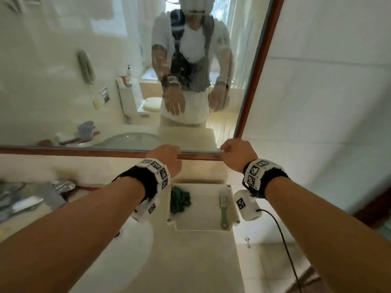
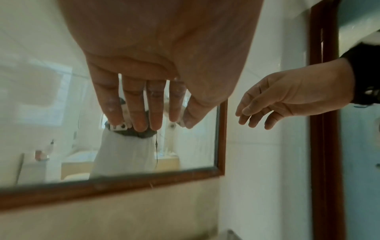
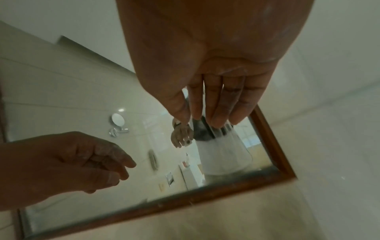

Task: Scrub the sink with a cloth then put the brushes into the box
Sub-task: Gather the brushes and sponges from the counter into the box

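A cream box (image 1: 203,226) stands on the counter below the mirror. In it lie a crumpled green cloth (image 1: 179,200) on the left and a green brush (image 1: 223,208) along the right side. The white sink (image 1: 131,250) is at the lower left, under my left forearm. My left hand (image 1: 168,154) and right hand (image 1: 233,152) hover side by side above the box, near the mirror's lower frame. Both are empty. In the left wrist view my left hand (image 2: 144,113) has straight, relaxed fingers. My right hand (image 3: 213,112) looks the same in the right wrist view.
A wood-framed mirror (image 1: 105,81) fills the wall ahead and reflects a person. A chrome faucet (image 1: 63,186) and blurred items (image 1: 21,204) sit at the left. A black cable (image 1: 283,233) hangs from my right wrist. White tiled wall (image 1: 328,81) stands at the right.
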